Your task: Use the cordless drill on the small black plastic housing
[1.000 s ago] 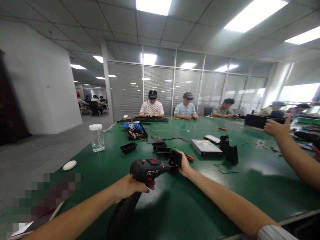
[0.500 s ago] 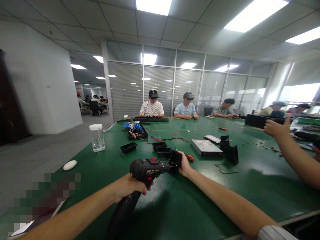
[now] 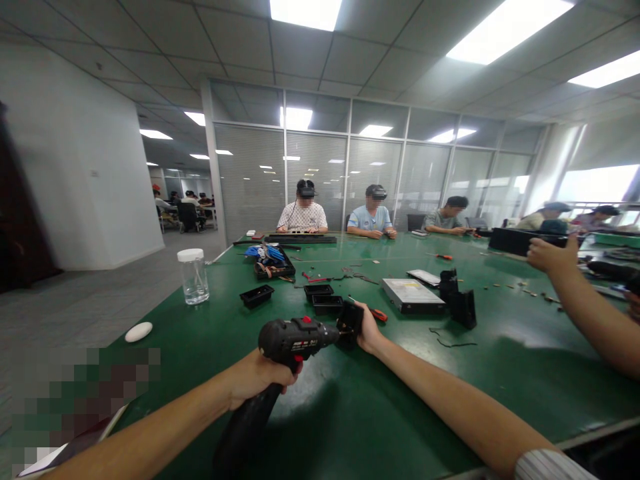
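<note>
Left hand (image 3: 257, 381) grips a drill (image 3: 293, 340) against a black part (image 3: 350, 323); right hand (image 3: 367, 328) fingers clasp it. Keep the drill square, part steady.

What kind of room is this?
Probably an office used as a workshop: people sit around a long green table strewn with parts, a left hand grips a power screwdriver, and glass partitions stand behind.

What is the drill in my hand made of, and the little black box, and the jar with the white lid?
The drill looks like matte black plastic with small red parts. The little black box seems to be dull moulded plastic. The jar is see-through, so glass or clear plastic; its white lid looks like plastic.
</note>
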`<state>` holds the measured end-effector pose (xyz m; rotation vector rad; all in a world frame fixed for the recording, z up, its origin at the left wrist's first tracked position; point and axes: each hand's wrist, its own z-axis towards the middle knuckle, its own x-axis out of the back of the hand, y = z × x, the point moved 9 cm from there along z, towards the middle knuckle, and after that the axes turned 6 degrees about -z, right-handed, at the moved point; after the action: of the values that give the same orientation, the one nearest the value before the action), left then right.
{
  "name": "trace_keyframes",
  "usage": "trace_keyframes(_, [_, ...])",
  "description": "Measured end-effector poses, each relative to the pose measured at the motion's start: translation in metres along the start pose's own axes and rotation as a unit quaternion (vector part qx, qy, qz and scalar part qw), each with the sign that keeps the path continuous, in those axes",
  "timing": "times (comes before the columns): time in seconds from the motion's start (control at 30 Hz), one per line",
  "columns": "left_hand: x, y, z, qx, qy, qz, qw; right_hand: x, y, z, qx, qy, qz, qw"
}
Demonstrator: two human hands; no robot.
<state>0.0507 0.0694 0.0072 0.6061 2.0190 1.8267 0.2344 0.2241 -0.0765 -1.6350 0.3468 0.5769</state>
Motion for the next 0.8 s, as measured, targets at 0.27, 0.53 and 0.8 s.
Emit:
trace_keyframes(0.27, [-0.0013,0.0016,0.0000,0.001,0.001,0.010,1.000,0.0009,0.0010,0.0013,-0.003,-0.003,-0.002,1.000])
trace_keyframes(0.53, [0.0014,-0.0008,0.0014,-0.007,0.002,0.006,1.000,0.0033,0.0024,0.0036,-0.005,-0.004,0.004,1.000])
trace_keyframes(0.8, [-0.0003,-0.0008,0.0018,-0.009,-0.004,-0.002,1.000,0.0034,0.0017,0.0029,-0.003,-0.004,0.006,1.000])
